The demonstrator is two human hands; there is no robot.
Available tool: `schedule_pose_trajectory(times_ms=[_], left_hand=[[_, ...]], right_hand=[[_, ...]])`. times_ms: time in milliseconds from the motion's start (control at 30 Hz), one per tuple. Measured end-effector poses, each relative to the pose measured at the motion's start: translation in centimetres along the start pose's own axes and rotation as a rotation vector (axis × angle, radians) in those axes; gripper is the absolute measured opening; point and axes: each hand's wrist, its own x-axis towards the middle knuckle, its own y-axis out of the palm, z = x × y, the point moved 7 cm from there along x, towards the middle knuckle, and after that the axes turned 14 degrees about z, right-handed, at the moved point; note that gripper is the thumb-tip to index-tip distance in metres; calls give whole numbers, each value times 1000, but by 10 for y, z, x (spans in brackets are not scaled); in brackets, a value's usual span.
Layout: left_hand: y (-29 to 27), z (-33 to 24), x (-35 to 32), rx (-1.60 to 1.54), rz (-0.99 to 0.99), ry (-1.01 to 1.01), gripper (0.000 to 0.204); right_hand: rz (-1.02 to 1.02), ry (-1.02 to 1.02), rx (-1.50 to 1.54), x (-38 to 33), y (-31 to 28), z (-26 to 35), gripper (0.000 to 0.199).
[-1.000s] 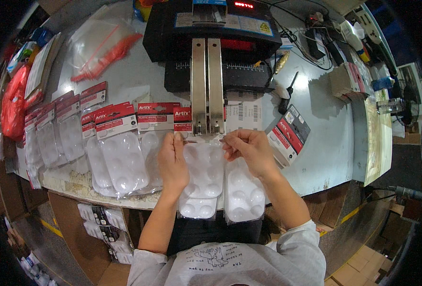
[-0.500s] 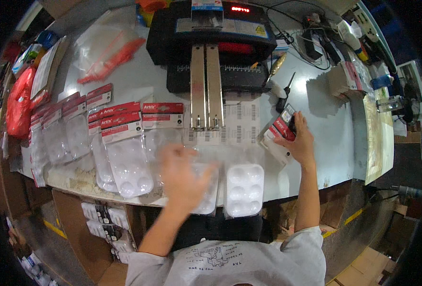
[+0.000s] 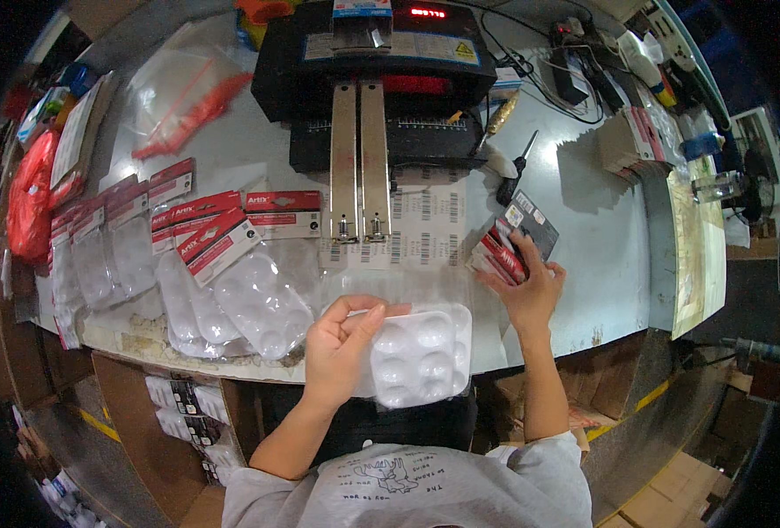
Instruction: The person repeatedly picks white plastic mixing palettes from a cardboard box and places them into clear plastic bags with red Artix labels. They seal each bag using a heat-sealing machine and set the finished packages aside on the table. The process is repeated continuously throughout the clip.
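Observation:
My left hand [image 3: 335, 348] pinches the upper left edge of a bagged white paint palette [image 3: 410, 352] with round wells, thumb and forefinger pressed together. This palette tilts over another one beside it at the table's front edge. To the right, my right hand [image 3: 531, 290] has its thumb and fingers round a small stack of red, black and white header cards [image 3: 506, 251], which lies on the table. Left of my left hand, several bagged palettes [image 3: 262, 304] with red and white header cards [image 3: 217, 244] lie overlapped.
A black machine [image 3: 372, 62] with two metal rails [image 3: 357, 167] stands at the back, over a barcode label sheet [image 3: 425, 216]. A black-handled pointed tool [image 3: 515, 172] lies at right. Card stacks [image 3: 628, 145] stand farther right; a red plastic bag [image 3: 35, 194] sits far left.
My left hand has come from a blurred sweep to a pinch on the palette, which now tilts. A carded palette has joined the left pile. My right hand has shifted lower on the cards.

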Motion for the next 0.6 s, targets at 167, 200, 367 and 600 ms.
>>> schedule_pose_trajectory(times_ms=[167,200,367,600], left_hand=[[-2,-12,-17,175,-4,-66,21],[1,-14,-19,188,6,-61,20],[4,-26,-30,378,-28,8,19],[-13,-32,-30,546,-48,11,20]], right_hand=[[-77,-55,477,-23,-45,35,64],[-106,-198,473,-27,-52,56,64],[118,-659,135,-31,-31,147,47],[280,-491,325,-26,-16,150,17]])
